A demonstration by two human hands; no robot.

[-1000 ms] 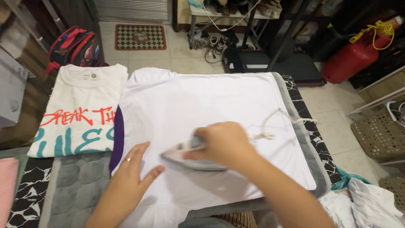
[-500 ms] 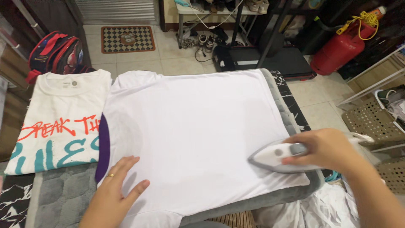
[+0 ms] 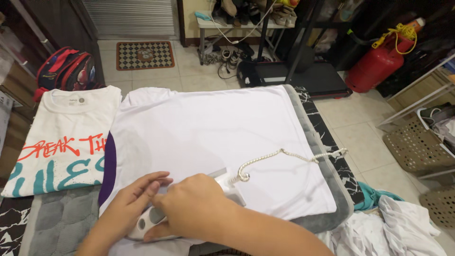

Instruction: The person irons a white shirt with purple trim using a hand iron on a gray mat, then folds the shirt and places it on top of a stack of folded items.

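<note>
One white-and-grey electric iron (image 3: 189,208) sits on the near-left part of one plain white T-shirt (image 3: 213,137), which lies flat on a grey padded cover (image 3: 71,218) over the desk. The iron is mostly hidden: only its pointed tip at lower left and a bit of its rear end show, approx. The right hand (image 3: 194,208) is on top of it, fingers wrapped and pressed together round the handle. The left hand (image 3: 128,208) lies just beside the tip, fingers (image 3: 144,187) together and flat on the shirt, touching the iron's side; whether they grip it I cannot tell. One braided white cord (image 3: 279,156) runs from the iron's rear across the shirt and off the right edge.

One purple strip (image 3: 109,166) of cloth shows under the shirt's left edge, rest hidden. One folded white T-shirt with red and teal lettering (image 3: 61,137) lies to the left, cut off in part.

Floor: 1 red-and-black backpack (image 3: 66,66), 1 checked doormat (image 3: 144,54), 1 red gas cylinder (image 3: 379,64), 2 perforated beige baskets (image 3: 417,147), both cut off, and a heap of white laundry (image 3: 393,232) at lower right, count unclear.
</note>
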